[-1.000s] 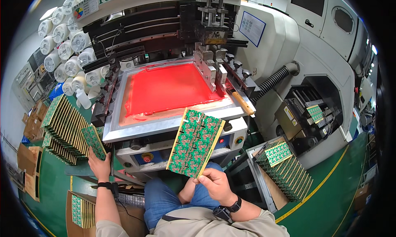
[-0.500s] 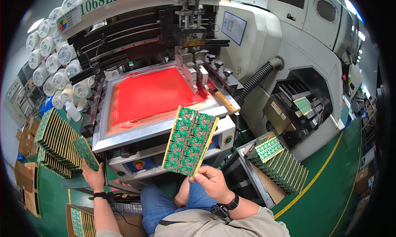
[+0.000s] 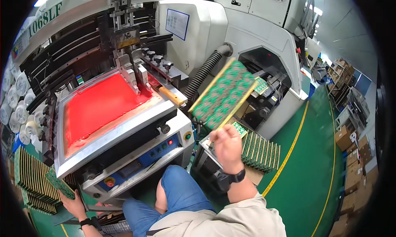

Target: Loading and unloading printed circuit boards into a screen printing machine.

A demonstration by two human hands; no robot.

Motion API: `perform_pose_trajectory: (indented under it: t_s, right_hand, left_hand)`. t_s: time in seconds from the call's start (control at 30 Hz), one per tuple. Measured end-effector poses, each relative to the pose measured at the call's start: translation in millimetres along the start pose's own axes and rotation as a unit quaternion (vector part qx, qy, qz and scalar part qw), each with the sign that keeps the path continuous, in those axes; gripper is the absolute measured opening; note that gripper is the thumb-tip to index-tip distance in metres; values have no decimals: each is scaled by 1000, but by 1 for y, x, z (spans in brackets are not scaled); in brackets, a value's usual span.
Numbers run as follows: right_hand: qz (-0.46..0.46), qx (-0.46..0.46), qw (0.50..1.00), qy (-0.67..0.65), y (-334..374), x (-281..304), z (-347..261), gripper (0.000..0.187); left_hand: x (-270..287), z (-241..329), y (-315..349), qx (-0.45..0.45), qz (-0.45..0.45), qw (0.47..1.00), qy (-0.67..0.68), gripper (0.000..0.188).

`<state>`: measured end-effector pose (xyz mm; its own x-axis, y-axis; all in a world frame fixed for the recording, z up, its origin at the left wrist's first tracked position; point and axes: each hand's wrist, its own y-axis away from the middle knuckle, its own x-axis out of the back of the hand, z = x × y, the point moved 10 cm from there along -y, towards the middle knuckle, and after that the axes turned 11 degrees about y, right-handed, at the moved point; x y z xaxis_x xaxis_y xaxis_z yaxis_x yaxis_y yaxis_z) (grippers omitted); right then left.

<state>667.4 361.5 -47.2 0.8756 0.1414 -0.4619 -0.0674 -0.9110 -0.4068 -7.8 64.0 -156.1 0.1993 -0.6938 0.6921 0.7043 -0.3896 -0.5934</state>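
Note:
My right hand point(image 3: 227, 148) pinches the lower corner of a green circuit board panel point(image 3: 225, 95) with cream edge strips. The panel is raised in the air, tilted and smeared by motion. Low on the left, my left hand point(image 3: 73, 205) grips the lower end of another circuit board point(image 3: 60, 182), which leans beside a stack of boards point(image 3: 36, 173). Before me, a metal-framed screen point(image 3: 119, 132) carries a wide layer of red paste point(image 3: 101, 107). A wooden-handled tool point(image 3: 172, 96) lies at the screen's right corner.
On the right, a row of upright boards point(image 3: 260, 152) stands on a low stand. Behind it, a white machine point(image 3: 264, 43) has an opening with a board point(image 3: 260, 86) inside. A black ribbed hose point(image 3: 204, 70) runs between the machines. Cardboard boxes point(image 3: 350, 167) line the far right.
My right hand has carried its panel up and to the right, tilting it. The view has turned right. My left hand still holds its board by the stack.

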Motion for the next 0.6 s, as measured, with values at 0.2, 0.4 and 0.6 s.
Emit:
perform_pose_trajectory:
  t_s: [0.2,0.4,0.6]
  right_hand:
    - [111,59,990,59,-31,93,-29,6]
    - [153,9,983,103,-41,150,6,7]
    - [181,-69,976,100,-62,189,26,8]
  left_hand:
    - [-24,-18,3,14,-19,1000,-4,84]
    - [-28,-17,13,-16,6,1000,-11,84]
    - [-36,-16,21,21,-8,1000,-8,83]
